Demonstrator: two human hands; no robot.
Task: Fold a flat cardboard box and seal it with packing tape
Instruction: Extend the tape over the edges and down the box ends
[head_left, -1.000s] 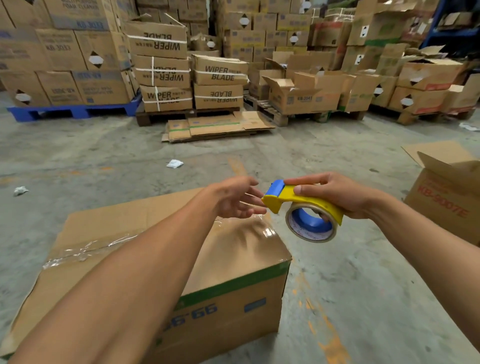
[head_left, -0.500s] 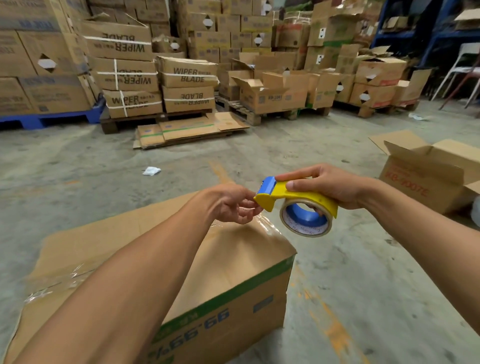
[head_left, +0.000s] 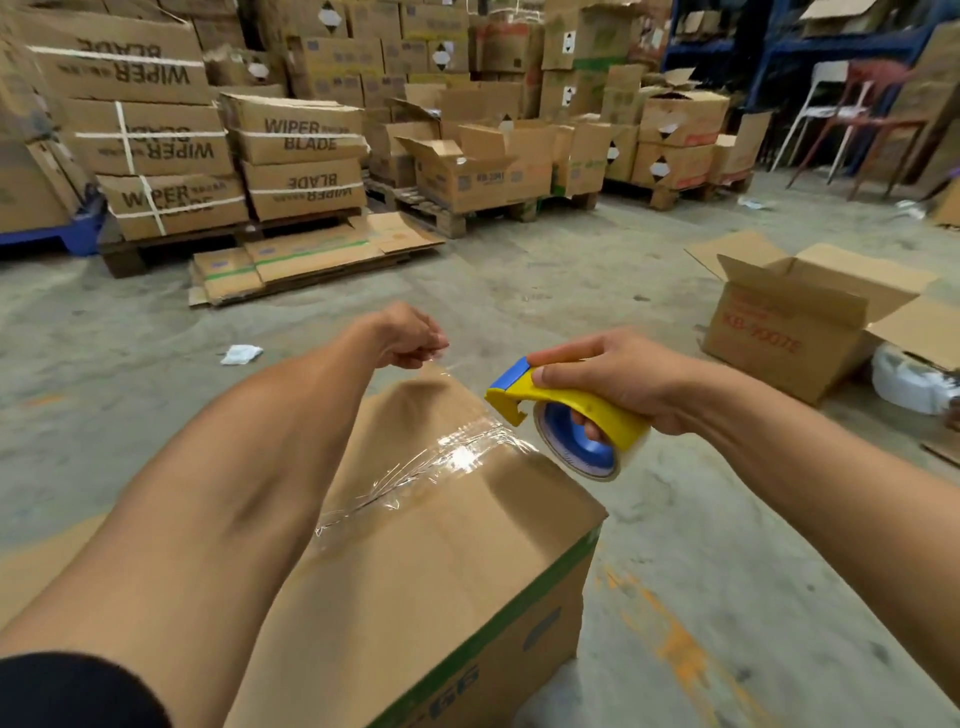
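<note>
A brown cardboard box (head_left: 447, 561) with a green stripe stands on the concrete floor below me, clear packing tape (head_left: 441, 460) wrinkled along its top seam. My right hand (head_left: 618, 379) grips a yellow and blue tape dispenser (head_left: 566, 415) holding a clear roll, just above the box's far right corner. My left hand (head_left: 408, 338) is curled above the box's far edge, pinching the free end of a clear tape strip that stretches back toward the dispenser.
An open box (head_left: 795, 322) marked in red stands on the floor at right, a white bundle (head_left: 909, 384) beside it. Flattened cartons (head_left: 311, 254) lie ahead by pallets stacked with "WIPER BLADE" boxes (head_left: 296, 156). Chairs (head_left: 857, 114) stand at far right.
My left hand took the tape end at the dispenser and drew it away to the left and farther from me. The dispenser dropped closer to the box corner. My view swung right.
</note>
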